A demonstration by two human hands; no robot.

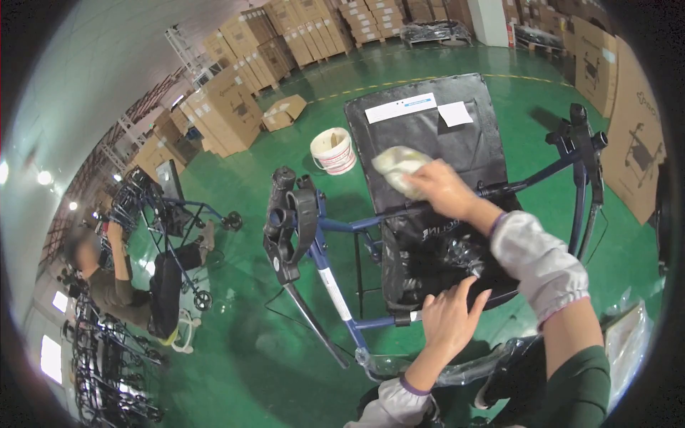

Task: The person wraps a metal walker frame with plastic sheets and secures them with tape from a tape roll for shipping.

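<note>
A light cloth is held in my right hand, against the black padded panel of a blue-framed walker. Two white paper labels lie near the panel's top edge. My left hand has its fingers spread and rests at the front edge of the black seat, with nothing seen in it. Clear plastic hangs below that hand along the lower frame.
A white bucket stands behind the walker's left handle. At the left a person sits beside another walker. Cardboard boxes are stacked at the back, and large cartons stand at the right.
</note>
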